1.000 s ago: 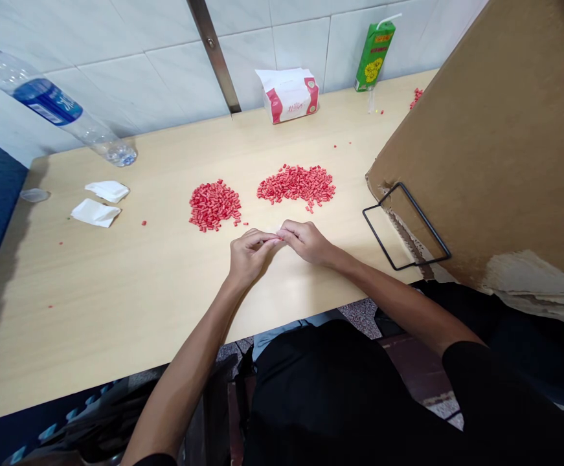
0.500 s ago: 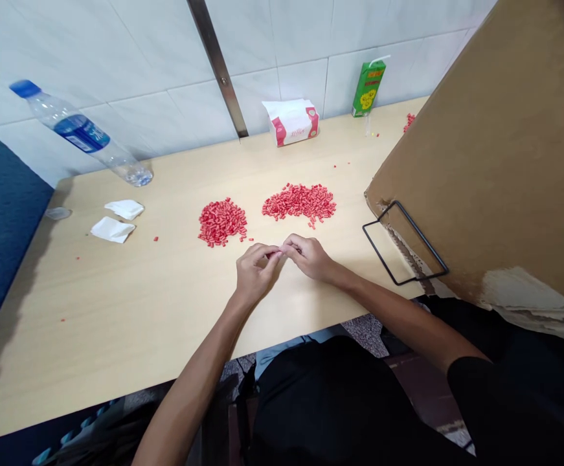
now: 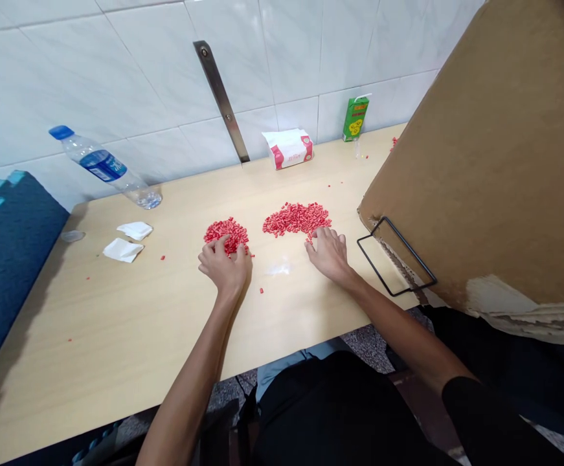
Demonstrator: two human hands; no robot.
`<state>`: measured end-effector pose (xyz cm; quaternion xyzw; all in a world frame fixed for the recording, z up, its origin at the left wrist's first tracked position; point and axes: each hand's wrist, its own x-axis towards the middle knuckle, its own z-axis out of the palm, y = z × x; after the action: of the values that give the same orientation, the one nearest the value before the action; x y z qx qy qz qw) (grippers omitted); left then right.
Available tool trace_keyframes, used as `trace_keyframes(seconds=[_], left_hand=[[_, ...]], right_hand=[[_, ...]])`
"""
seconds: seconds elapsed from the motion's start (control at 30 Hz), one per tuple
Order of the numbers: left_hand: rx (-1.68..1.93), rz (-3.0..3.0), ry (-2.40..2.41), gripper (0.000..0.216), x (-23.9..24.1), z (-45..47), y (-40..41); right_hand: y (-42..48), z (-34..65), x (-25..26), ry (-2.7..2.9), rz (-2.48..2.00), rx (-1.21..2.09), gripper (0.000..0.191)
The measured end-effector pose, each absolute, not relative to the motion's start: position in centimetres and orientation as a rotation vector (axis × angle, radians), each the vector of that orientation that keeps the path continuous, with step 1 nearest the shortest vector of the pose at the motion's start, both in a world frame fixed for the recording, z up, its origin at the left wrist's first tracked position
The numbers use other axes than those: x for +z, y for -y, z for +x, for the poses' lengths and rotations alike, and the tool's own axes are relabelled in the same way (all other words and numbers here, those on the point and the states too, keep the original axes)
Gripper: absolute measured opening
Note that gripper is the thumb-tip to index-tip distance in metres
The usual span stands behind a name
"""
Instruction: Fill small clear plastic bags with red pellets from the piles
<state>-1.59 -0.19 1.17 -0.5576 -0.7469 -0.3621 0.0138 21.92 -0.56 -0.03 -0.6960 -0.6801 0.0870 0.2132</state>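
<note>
My left hand (image 3: 224, 266) rests at the near edge of the left pile of small red plastic pieces (image 3: 226, 228). Its thumb and fingers are spread, and whether a piece lies under them is hidden. Over at the second, wider pile of red pieces (image 3: 295, 217), my right hand (image 3: 329, 254) reaches to the near right edge. Its thumb and forefinger stand apart beside a few loose pieces, with nothing visibly held. Between the hands, closer to me, lies a single red piece (image 3: 261, 290).
A plastic bottle (image 3: 104, 167) leans against the tiled wall; white tissues (image 3: 123, 250) lie in front. A tissue pack (image 3: 289, 149) and a green drink carton (image 3: 356, 119) stand at the back. On the right are a large cardboard sheet (image 3: 456, 162) and a black wire frame (image 3: 410, 252).
My hands were together in front of the piles, fingertips meeting. They have parted, left hand to the left pile, right hand to the right one. A single red piece now shows between them.
</note>
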Motion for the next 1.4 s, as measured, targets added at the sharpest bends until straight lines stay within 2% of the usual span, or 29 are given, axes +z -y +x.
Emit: trace_keyframes(seconds=[0.1,0.23,0.33,0.5,0.57,0.7,0.87,1.07,1.17,1.3,1.4], left_hand=[[-1.185,-1.769,2.236,0.021,1.2,-1.3,1.1],[-1.177,-2.159,2.161,0.014,0.8,-1.8,4.2],[-1.105,-2.386,2.211,0.020,0.8,-2.7,6.6],[-0.782,-2.672,2.063,0.033,1.0,-3.4,8.5],[-0.735,-2.683,2.025,0.034,1.0,-3.3,8.6],[-0.806,-2.658,1.992,0.020,0.6,-3.2,8.4],[-0.820,-2.666,2.026,0.018,0.5,-3.4,8.0],[-1.039,-2.437,2.059,0.017,0.7,-4.9,4.7],[-0.961,-2.211,1.967,0.021,0.7,-5.4,2.6],[-0.729,-2.359,1.794,0.022,0.6,-5.0,1.3],[-0.682,-2.392,1.734,0.016,0.4,-4.5,1.0]], right_hand=[[0.4,21.8,-0.2,1.944,-1.901,0.227,0.016],[0.1,21.9,-0.6,1.956,-1.874,0.233,0.012],[0.0,22.0,-0.9,1.909,-1.832,0.265,0.011],[0.1,21.9,-1.0,1.805,-1.723,0.348,0.012],[0.2,21.8,-1.1,1.780,-1.681,0.381,0.013],[0.2,21.7,-1.3,1.803,-1.558,0.399,0.015],[0.1,21.6,-1.4,1.804,-1.501,0.405,0.017],[0.0,21.6,-1.5,1.825,-1.524,0.431,0.022],[0.0,21.6,-1.5,1.824,-1.522,0.456,0.023],[-0.1,21.7,-1.6,1.802,-1.506,0.490,0.022],[-0.1,21.7,-1.6,1.820,-1.501,0.493,0.022]])
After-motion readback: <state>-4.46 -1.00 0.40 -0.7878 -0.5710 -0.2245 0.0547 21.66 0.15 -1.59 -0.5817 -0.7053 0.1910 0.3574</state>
